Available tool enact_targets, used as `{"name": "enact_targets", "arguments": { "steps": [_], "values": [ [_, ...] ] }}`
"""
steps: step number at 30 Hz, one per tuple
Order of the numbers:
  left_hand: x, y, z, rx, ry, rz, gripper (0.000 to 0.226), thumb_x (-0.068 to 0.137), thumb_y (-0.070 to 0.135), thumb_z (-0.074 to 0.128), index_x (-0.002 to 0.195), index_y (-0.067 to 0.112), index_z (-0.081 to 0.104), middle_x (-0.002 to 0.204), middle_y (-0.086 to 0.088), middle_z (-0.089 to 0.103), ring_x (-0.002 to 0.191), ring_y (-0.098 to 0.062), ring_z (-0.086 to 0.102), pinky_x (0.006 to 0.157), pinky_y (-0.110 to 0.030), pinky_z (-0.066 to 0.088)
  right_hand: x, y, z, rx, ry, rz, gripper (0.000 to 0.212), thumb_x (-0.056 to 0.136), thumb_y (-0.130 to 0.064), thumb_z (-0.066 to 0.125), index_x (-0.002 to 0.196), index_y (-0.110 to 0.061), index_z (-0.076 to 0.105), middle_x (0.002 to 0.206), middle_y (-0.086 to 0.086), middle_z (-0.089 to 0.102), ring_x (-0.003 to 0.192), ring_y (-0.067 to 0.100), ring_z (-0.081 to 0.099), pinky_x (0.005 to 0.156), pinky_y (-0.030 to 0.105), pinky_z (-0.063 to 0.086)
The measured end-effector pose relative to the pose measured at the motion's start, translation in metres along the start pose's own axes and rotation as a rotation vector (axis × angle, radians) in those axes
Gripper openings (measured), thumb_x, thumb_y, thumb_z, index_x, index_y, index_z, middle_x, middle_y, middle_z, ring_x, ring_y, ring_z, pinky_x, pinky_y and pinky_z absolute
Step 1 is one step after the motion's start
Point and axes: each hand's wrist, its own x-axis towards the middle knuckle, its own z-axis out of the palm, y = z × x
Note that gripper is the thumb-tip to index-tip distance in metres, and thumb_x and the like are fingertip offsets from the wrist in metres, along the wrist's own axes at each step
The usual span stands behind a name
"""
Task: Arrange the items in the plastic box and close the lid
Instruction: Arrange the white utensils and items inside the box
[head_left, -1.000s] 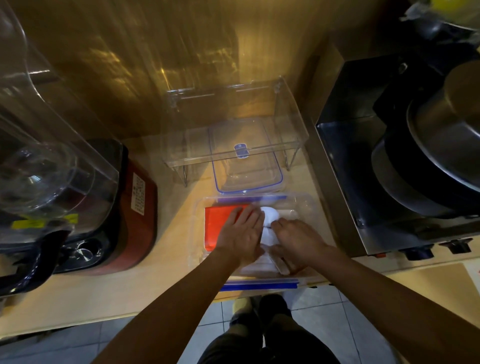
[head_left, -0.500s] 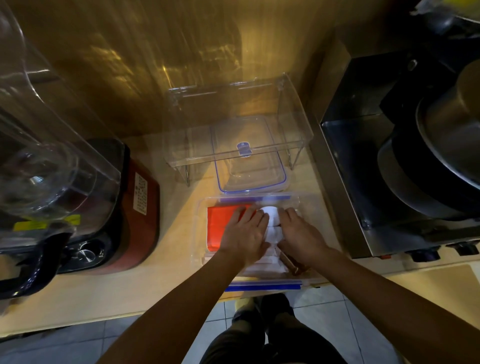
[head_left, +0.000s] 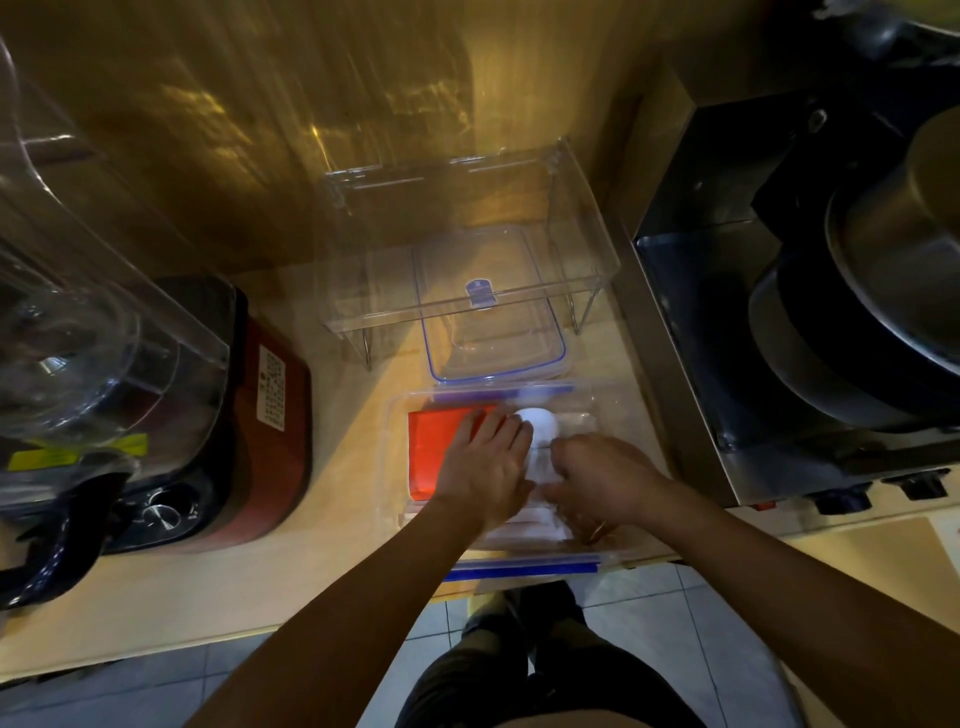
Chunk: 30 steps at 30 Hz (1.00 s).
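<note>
Right hand (head_left: 602, 480) shifted nearer; white item (head_left: 537, 423) between hands.

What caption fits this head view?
Both hands, left and right, arranging items inside the open plastic box; lid lying behind it.

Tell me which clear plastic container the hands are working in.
The clear plastic box nearest the counter edge, holding the red item; both hands are inside it. The clear rack and the blue-rimmed lid behind it go untouched.
</note>
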Motion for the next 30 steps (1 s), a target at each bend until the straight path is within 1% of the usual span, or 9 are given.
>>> {"name": "enact_targets", "arguments": {
  "steps": [2,5,8,10,15,20,23,27,30],
  "values": [
    [0.000,0.000,0.000,0.001,0.002,0.003,0.065,0.090,0.048,0.045,0.141,0.009,0.032,0.149,-0.012,0.037,0.141,-0.027,0.024,0.114,-0.046,0.018,-0.004,-0.002,0.002,-0.016,-0.108,-0.013,0.031,0.078,-0.054,0.061,0.090,-0.025,0.061,0.091,-0.003,0.067,0.071,0.010,0.053,0.062,0.027,0.042],
    [0.000,-0.001,0.000,0.008,0.001,0.005,0.066,0.090,0.049,0.045,0.141,0.009,0.031,0.149,-0.012,0.037,0.141,-0.028,0.023,0.114,-0.046,0.018,-0.007,0.000,0.009,-0.028,-0.082,0.034,0.029,0.080,-0.039,0.064,0.101,-0.020,0.061,0.105,0.002,0.066,0.083,0.018,0.060,0.071,0.031,0.049],
    [0.000,-0.001,0.000,0.008,-0.003,0.007,0.067,0.090,0.049,0.044,0.142,0.009,0.030,0.150,-0.012,0.035,0.142,-0.028,0.022,0.114,-0.047,0.018,-0.006,0.002,0.010,-0.034,-0.080,0.126,0.056,0.071,-0.031,0.074,0.119,-0.015,0.050,0.115,0.007,0.060,0.100,0.024,0.060,0.083,0.035,0.051],
    [-0.001,-0.001,0.001,0.008,0.001,0.007,0.066,0.091,0.049,0.043,0.142,0.009,0.029,0.150,-0.012,0.034,0.142,-0.028,0.021,0.114,-0.047,0.017,-0.003,0.001,0.010,-0.044,-0.134,0.170,0.063,0.068,-0.030,0.077,0.121,-0.016,0.047,0.117,0.006,0.060,0.103,0.024,0.060,0.084,0.035,0.050],
    [-0.001,-0.001,0.002,-0.009,0.004,0.007,0.066,0.090,0.048,0.044,0.141,0.009,0.030,0.149,-0.012,0.035,0.142,-0.027,0.021,0.114,-0.047,0.017,0.004,-0.005,0.014,-0.179,-0.147,0.209,0.053,0.069,-0.034,0.077,0.115,-0.019,0.054,0.116,0.005,0.058,0.101,0.021,0.059,0.078,0.031,0.047],
    [-0.002,-0.002,0.005,-0.005,0.031,0.006,0.065,0.090,0.050,0.044,0.140,0.009,0.033,0.147,-0.011,0.038,0.142,-0.027,0.023,0.113,-0.046,0.019,0.014,-0.003,0.016,0.038,-0.206,0.344,0.040,0.075,-0.030,0.073,0.110,-0.017,0.059,0.114,0.004,0.063,0.100,0.020,0.061,0.084,0.032,0.048],
    [-0.002,-0.002,0.007,-0.012,0.050,0.004,0.065,0.089,0.050,0.044,0.140,0.010,0.034,0.147,-0.011,0.039,0.142,-0.027,0.024,0.113,-0.046,0.020,0.014,-0.003,0.016,0.118,-0.218,0.340,0.035,0.077,-0.029,0.070,0.108,-0.016,0.061,0.110,0.005,0.066,0.093,0.019,0.062,0.079,0.030,0.050],
    [-0.002,-0.002,0.009,-0.010,0.052,0.003,0.064,0.089,0.050,0.044,0.139,0.011,0.034,0.146,-0.010,0.039,0.141,-0.028,0.024,0.113,-0.046,0.019,0.007,-0.004,0.023,0.143,-0.235,0.290,0.027,0.084,-0.024,0.062,0.108,-0.011,0.063,0.112,0.009,0.066,0.098,0.022,0.062,0.076,0.026,0.044],
    [-0.001,-0.001,0.007,-0.008,0.047,-0.003,0.064,0.088,0.050,0.045,0.138,0.011,0.035,0.145,-0.011,0.040,0.140,-0.028,0.025,0.113,-0.046,0.019,0.004,-0.006,0.019,0.132,-0.285,0.303,0.033,0.082,-0.026,0.066,0.111,-0.011,0.062,0.116,0.009,0.064,0.102,0.022,0.060,0.078,0.026,0.044]
  ]
}}
